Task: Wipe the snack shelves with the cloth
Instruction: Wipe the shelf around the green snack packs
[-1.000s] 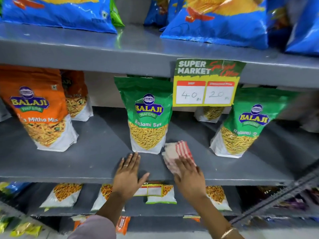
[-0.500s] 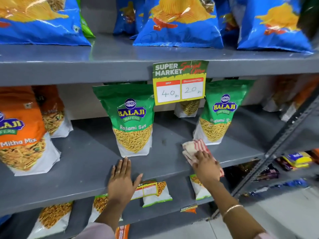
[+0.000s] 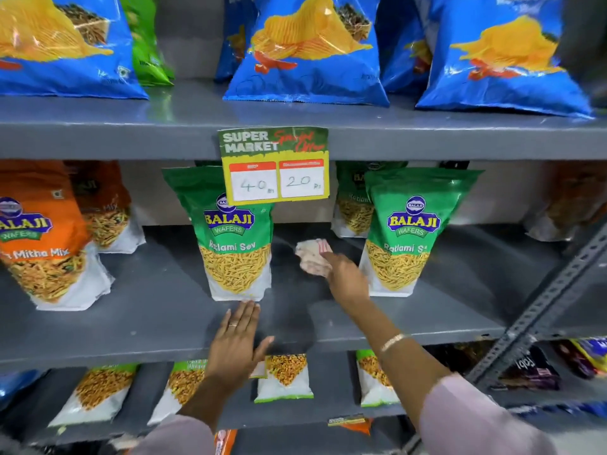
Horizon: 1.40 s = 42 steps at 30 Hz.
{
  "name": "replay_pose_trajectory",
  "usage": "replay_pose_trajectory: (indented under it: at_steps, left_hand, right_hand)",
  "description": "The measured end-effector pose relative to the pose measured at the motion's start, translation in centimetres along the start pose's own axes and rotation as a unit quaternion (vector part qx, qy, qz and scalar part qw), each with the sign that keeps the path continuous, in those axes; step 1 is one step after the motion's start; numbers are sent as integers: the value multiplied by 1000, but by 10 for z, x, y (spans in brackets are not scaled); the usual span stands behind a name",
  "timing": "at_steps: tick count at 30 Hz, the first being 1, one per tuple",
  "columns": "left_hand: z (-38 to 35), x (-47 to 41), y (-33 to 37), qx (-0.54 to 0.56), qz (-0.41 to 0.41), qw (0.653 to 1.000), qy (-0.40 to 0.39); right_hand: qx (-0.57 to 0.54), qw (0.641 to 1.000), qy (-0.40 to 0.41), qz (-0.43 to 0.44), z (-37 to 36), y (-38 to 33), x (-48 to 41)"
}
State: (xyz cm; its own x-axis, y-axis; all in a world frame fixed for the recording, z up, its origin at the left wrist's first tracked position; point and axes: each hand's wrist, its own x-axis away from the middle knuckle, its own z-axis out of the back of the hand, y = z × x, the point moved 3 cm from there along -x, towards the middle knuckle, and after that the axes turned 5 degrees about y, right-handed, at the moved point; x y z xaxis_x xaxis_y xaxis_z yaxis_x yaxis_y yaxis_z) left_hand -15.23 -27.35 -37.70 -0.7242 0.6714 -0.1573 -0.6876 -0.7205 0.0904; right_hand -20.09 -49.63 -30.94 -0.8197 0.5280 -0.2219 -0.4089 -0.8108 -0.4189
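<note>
Shelving: grey painted metal shelves [image 3: 138, 323] in tiers, with a perforated grey upright [image 3: 538, 323] at the right; the middle tier is the one being wiped.
Top tier: glossy blue plastic chip bags [image 3: 308, 50] stand along it, well clear of the work.
Orange pouches: orange-and-white foil snack pouches [image 3: 42, 238] stand at the left of the middle tier.
Green pouches: two green-and-white foil sev pouches, the left one [image 3: 235, 238] and the right one [image 3: 407, 231], stand upright with a bare lane of shelf between them.
Price card: a green and yellow paper price card [image 3: 276, 165] hangs from the edge of the tier above, over that lane.
Left hand [image 3: 235, 343]: spread flat, palm down, on the front of the middle tier, fingertips just short of the left green pouch; it holds nothing.
Right hand [image 3: 345, 277]: reaching deep into the lane, fingers pressed down on the cloth.
Cloth: a small crumpled white cloth with red stripes [image 3: 312, 257] lies on the middle tier, between the two green pouches and toward the back.
Step, as I judge it: wiping the lane from back to front.
Doing it well: keep the cloth flat under the fingers, draw straight strokes toward the front edge, stay off both pouch bases so neither tips, and let the left hand steady the near pouch.
</note>
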Motion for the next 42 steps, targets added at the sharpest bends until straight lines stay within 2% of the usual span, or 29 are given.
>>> replay_pose_trajectory:
  at_steps: [3, 4, 8, 12, 14, 16, 17, 19, 21, 23, 26, 28, 33, 35, 37, 38, 40, 42]
  left_hand:
    - [-15, -4, 35, 12, -15, 1000, 1]
    - [-21, -5, 40, 26, 5, 1000, -4]
    - [-25, -5, 48, 29, 61, 998, -2]
    - [-21, -2, 40, 51, 64, 997, -14]
    - [-22, 0, 35, 51, 65, 996, -17]
    - [-23, 2, 34, 54, 67, 996, -14]
    - [-22, 3, 33, 54, 74, 996, -8]
    - [-20, 4, 31, 47, 92, 995, -4]
    - [-20, 8, 23, 32, 102, 994, -8]
    - [-19, 15, 11, 30, 116, 993, -3]
    - [-14, 23, -4, 30, 142, 989, 6]
    - [-7, 24, -8, 35, 149, 988, 17]
    - [19, 15, -7, 63, 120, 989, 67]
    - [26, 11, -8, 67, 106, 989, 85]
    - [29, 5, -6, 61, 86, 990, 91]
    - [28, 1, -4, 61, 74, 991, 90]
    - [25, -8, 7, 70, 56, 993, 79]
    - [18, -19, 23, 62, 34, 995, 63]
  right_hand:
    - [52, 991, -123, 11, -26, 5, -14]
    - [89, 985, -145, 19, -35, 7, -12]
    - [161, 975, -118, 96, -39, -8, 2]
    - [144, 953, -213, 160, -26, -18, 24]
    - [92, 950, -249, 164, -5, -14, 14]
    - [17, 963, -238, 129, 14, -9, -10]
    - [-6, 975, -199, 100, 21, -6, -25]
    - [-13, 993, -114, 39, 23, 0, -50]
    - [2, 993, -112, 21, 10, 2, -57]
    - [72, 984, -158, 47, -13, 5, -44]
    - [181, 968, -155, 73, -31, -10, -5]
    - [191, 963, -165, 99, -40, -36, 27]
    - [190, 921, -222, 257, -48, -87, 89]
    - [161, 896, -282, 303, -31, -83, 81]
    - [97, 893, -338, 280, -2, -66, 62]
    - [74, 905, -336, 250, 13, -55, 50]
    - [72, 944, -265, 185, 36, -27, 23]
    - [123, 967, -188, 116, 40, 2, 12]
